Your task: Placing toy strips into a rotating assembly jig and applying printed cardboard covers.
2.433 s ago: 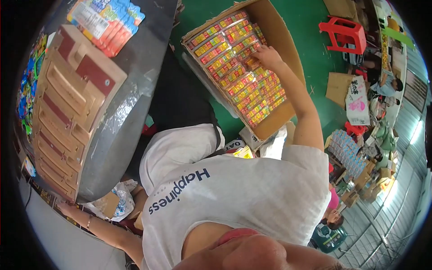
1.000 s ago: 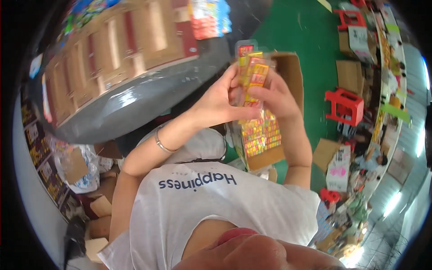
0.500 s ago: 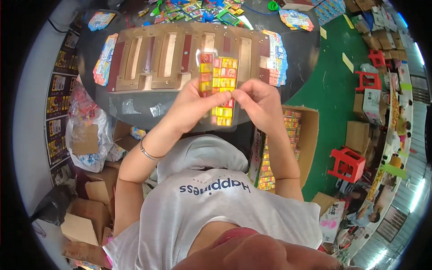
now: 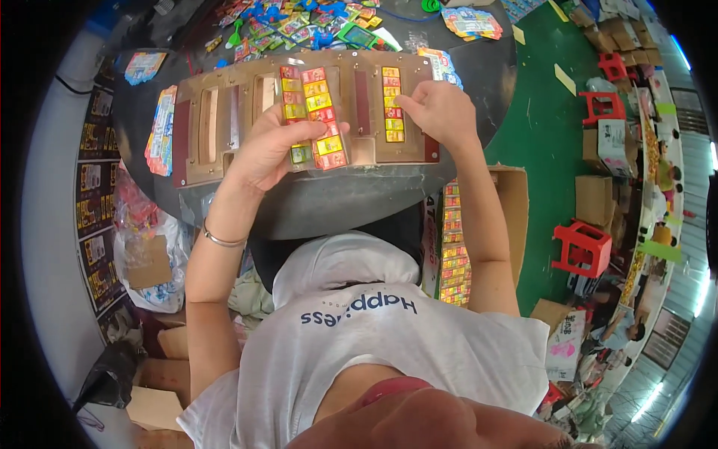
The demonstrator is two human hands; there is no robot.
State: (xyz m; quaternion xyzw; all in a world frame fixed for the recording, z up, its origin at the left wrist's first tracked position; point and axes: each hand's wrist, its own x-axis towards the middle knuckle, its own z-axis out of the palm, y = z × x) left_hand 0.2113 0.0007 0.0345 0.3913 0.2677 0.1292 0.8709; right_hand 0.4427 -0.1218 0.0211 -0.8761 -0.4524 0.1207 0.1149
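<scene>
My left hand (image 4: 271, 150) is closed around clear plastic strips (image 4: 323, 112) filled with small red and yellow packets, thumb on top. These strips are held slanted over the middle of a brown slotted tray fixture (image 4: 413, 148). At the fixture's right end, another packet strip (image 4: 393, 123) lies lengthwise in a slot. My right hand (image 4: 443, 112) is over that end, fingers curled in and thumb at the strip's right edge; part of its grip is hidden. Left of my left hand, bare slots (image 4: 209, 120) show in the fixture.
Printed card stacks flank the fixture, one at left (image 4: 160, 135) and one at right (image 4: 443, 66). Small coloured packets and toys (image 4: 292, 30) are heaped on the dark table (image 4: 299, 202). Beside my right forearm stands a carton (image 4: 508, 202) of packet strips. Red stools (image 4: 582, 248) stand farther right.
My hands were together, holding the strips in front of the fixture. They have parted: the right moved to the right slot, where a strip now lies; the left moved left with the others.
</scene>
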